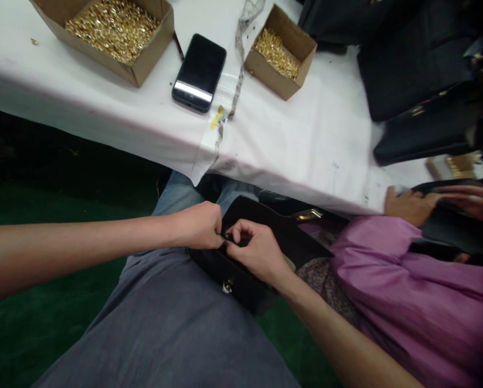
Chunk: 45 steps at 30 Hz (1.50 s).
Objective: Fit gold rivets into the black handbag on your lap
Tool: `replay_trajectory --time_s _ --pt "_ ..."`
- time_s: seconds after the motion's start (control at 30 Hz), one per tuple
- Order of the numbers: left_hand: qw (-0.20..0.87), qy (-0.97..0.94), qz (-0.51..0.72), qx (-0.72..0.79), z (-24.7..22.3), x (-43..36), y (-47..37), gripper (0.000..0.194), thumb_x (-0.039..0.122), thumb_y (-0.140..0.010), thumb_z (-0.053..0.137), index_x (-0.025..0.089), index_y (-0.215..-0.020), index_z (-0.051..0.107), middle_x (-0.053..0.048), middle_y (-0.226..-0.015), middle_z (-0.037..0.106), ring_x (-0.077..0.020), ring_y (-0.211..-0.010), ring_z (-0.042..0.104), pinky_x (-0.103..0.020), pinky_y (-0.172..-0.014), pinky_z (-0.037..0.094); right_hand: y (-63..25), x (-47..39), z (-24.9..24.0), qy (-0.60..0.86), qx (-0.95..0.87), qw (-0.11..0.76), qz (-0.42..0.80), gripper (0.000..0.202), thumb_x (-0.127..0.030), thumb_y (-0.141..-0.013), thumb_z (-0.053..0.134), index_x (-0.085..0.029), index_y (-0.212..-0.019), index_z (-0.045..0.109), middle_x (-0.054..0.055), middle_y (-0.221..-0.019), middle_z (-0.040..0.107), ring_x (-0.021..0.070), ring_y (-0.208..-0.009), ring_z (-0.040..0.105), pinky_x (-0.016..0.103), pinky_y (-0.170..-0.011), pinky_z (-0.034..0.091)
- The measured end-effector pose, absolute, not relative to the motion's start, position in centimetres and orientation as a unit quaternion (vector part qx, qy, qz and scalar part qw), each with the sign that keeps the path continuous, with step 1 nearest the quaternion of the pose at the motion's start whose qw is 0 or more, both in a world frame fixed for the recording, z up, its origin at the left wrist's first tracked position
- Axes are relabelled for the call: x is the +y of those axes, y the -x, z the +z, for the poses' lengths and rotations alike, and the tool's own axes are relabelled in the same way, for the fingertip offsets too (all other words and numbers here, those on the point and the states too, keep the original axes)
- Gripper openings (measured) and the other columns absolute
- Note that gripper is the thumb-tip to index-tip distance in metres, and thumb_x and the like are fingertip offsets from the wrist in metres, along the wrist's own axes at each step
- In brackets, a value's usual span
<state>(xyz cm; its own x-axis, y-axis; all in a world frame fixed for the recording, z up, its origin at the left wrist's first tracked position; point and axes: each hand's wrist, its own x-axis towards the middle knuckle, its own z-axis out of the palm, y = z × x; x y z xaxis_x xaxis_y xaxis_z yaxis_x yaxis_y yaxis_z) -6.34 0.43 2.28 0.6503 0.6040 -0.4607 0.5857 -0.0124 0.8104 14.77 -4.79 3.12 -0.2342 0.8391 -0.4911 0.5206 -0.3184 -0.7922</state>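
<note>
A black handbag rests across my lap with its flap laid back toward the table. On its front is a small gold-coloured clasp with a bit of white beside it. My left hand is closed, fingertips pressed together at the bag's upper edge. From the other side, my right hand pinches with thumb and index finger at the same spot, almost touching the left fingertips. A small dark bit shows between the hands, too small and too covered to name.
On the white-covered table stand two cardboard boxes of gold-coloured metal pieces, a larger one and a smaller one, with a phone between them. Black bags lie at the right. Close by, a co-worker in a purple sleeve handles something black.
</note>
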Motion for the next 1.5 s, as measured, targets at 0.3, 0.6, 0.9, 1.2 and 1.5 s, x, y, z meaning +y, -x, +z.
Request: replay_trajectory --time_s 0.3,0.6,0.9,1.2,1.5 --pt "0.544 -0.729 0.005 0.417 2.4 0.3 6.2 0.033 0.015 -0.074 0.068 0.023 -0.047 0.049 0.006 -0.043 0.027 -0.0135 -0.043 0.033 -0.038 -0.046 0.023 -15.0 -4.5 2.8 0.594 -0.61 0.115 0.513 0.011 -0.019 -0.079 0.075 -0.021 -0.075 0.065 -0.004 -0.081 0.073 0.0148 -0.076 0.063 0.029 -0.07 0.043" --pt "0.539 -0.731 0.01 0.417 2.2 0.2 5.9 0.034 0.016 -0.072 0.069 0.023 -0.046 0.047 0.005 -0.044 0.027 -0.0157 -0.045 0.034 -0.038 -0.05 0.024 -14.5 -4.8 2.7 0.607 -0.601 0.118 0.506 0.012 -0.02 -0.077 0.077 -0.021 -0.072 0.066 -0.005 -0.076 0.071 0.0137 -0.072 0.061 0.027 -0.066 0.042" --pt "0.489 -0.763 -0.004 0.424 2.1 -0.5 6.1 0.021 0.022 -0.072 0.069 0.023 -0.053 0.059 0.002 -0.048 0.042 -0.0164 -0.047 0.038 -0.037 -0.05 0.027 -14.2 -5.3 2.9 0.604 -0.628 0.122 0.476 0.014 -0.017 -0.075 0.077 -0.021 -0.068 0.066 -0.007 -0.068 0.066 0.012 -0.065 0.061 0.027 -0.062 0.04" --pt "0.509 -0.751 0.014 0.42 1.7 -0.6 6.3 0.023 0.024 -0.074 0.07 0.023 -0.054 0.059 0.002 -0.049 0.046 -0.0154 -0.047 0.042 -0.036 -0.048 0.028 -13.7 -6.2 3.6 0.572 -0.716 0.108 0.386 0.02 -0.009 -0.08 0.076 -0.022 -0.075 0.062 -0.001 -0.081 0.07 0.0178 -0.076 0.064 0.033 -0.072 0.042" --pt "0.532 -0.735 0.055 0.417 0.9 -0.6 6.9 0.029 0.02 -0.079 0.065 0.021 -0.052 0.055 0.004 -0.049 0.037 -0.014 -0.049 0.042 -0.035 -0.05 0.026 -14.3 -5.3 2.0 0.612 -0.593 0.172 0.495 0.026 -0.019 -0.083 0.078 -0.021 -0.109 0.076 0.002 -0.104 0.082 0.0193 -0.094 0.079 0.031 -0.087 0.062"
